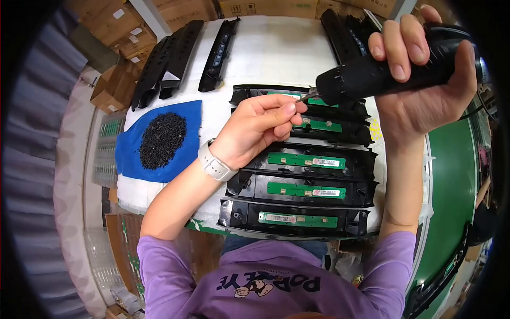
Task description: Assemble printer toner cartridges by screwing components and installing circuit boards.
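Note:
My right hand (422, 85) is wrapped round a black electric screwdriver (353, 82), held tilted above the far right of the table. Its thin metal bit (307, 98) points left and down. At the bit's tip, the thumb and fingers of my left hand (263, 125) are pinched together; whatever lies between them is too small to make out. Under both hands several long black plastic housings (255, 187) lie in a row, one behind another. Green circuit boards (284, 159) sit inside them. The farthest housings are partly hidden by my left hand.
A blue cloth (125, 154) at the left bears a heap of small black screws (162, 139). More black housings (217, 56) lie at the table's far left and far right. Cardboard boxes (244, 8) stand behind the white table (265, 48). A green surface (451, 159) runs along the right.

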Available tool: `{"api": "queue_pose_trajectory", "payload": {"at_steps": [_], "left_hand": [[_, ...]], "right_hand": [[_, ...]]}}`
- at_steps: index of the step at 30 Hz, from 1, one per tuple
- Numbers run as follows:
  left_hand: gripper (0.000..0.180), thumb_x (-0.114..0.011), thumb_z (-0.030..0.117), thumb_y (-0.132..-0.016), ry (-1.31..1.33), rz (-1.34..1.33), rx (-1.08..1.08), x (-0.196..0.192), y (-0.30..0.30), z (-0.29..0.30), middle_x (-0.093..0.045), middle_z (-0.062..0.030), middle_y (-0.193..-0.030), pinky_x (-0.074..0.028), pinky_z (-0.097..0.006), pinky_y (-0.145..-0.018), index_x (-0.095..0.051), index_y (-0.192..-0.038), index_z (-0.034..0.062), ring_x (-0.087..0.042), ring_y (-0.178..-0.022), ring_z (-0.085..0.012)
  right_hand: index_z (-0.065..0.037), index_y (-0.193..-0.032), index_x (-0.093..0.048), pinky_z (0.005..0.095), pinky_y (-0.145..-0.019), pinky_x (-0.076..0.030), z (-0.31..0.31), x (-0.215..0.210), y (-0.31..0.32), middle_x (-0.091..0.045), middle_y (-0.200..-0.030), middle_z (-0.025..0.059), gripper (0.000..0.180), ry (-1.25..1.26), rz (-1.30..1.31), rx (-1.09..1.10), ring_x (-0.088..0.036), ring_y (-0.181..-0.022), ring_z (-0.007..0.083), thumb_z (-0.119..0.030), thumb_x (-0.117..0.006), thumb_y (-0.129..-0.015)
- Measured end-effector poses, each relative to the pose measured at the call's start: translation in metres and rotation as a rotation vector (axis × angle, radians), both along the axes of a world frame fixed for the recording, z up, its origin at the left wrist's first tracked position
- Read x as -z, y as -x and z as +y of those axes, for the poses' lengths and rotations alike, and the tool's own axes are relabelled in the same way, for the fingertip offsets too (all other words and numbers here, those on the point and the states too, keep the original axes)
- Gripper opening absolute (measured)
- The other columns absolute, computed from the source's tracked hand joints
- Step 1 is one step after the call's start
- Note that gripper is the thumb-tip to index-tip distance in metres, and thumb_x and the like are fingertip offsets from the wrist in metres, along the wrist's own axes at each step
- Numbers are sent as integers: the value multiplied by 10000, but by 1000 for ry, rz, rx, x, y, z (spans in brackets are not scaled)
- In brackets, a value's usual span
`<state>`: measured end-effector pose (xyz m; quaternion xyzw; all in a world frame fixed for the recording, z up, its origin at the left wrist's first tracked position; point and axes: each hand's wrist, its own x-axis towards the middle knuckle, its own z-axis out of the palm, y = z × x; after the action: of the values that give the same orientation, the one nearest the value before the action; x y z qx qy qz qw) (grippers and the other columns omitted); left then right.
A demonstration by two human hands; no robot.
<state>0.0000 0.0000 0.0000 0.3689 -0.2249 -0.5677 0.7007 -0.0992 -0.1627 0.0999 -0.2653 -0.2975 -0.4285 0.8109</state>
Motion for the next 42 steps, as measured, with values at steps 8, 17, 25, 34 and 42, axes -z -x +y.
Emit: {"api": "queue_pose_trajectory", "payload": {"at_steps": [8, 17, 25, 34, 42], "left_hand": [[186, -578, 70, -892, -14, -85, -49, 1, -1, -1, -644, -70, -884, -390, -197, -569, -606, -1061, -2, -444, -578, -58], [206, -620, 76, -870, -14, 37, -46, 3, -3, 5, -652, -90, -868, -422, -181, -557, -619, -1057, -10, -496, -601, -79], [192, -641, 63, -850, 22, -111, -138, 4, 1, 8, -662, -110, -863, -426, -184, -551, -628, -1026, -13, -507, -593, -78], [258, -620, 75, -854, -173, -381, -31, -4, 8, 9, -642, -64, -843, -367, -173, -545, -602, -1080, -48, -442, -582, -47], [161, -550, 85, -896, -135, -382, -120, -3, -2, 15, -568, -16, -826, -370, -153, -604, -605, -1002, -23, -427, -641, -45]], "right_hand": [[-64, -1080, -499, 307, -556, -393, -16, 15, 9, -463, -629, 11, 448, 411, 231, 144, -437, -465, 139, -464, -464, -879], [-53, -1043, -508, 305, -549, -391, 17, 9, 2, -458, -609, 13, 428, 293, 141, 47, -429, -455, 142, -448, -470, -881], [-24, -1031, -506, 321, -667, -353, -1, 13, 12, -441, -688, 24, 386, 239, 295, 40, -413, -569, 144, -377, -458, -882], [-9, -985, -496, 304, -644, -348, -7, 13, 12, -427, -673, 22, 334, 219, 327, -24, -403, -566, 129, -328, -463, -894], [13, -1107, -505, 279, -615, -353, -11, 8, 17, -431, -679, 14, 399, 434, 440, 60, -410, -523, 113, -332, -432, -920]]}}
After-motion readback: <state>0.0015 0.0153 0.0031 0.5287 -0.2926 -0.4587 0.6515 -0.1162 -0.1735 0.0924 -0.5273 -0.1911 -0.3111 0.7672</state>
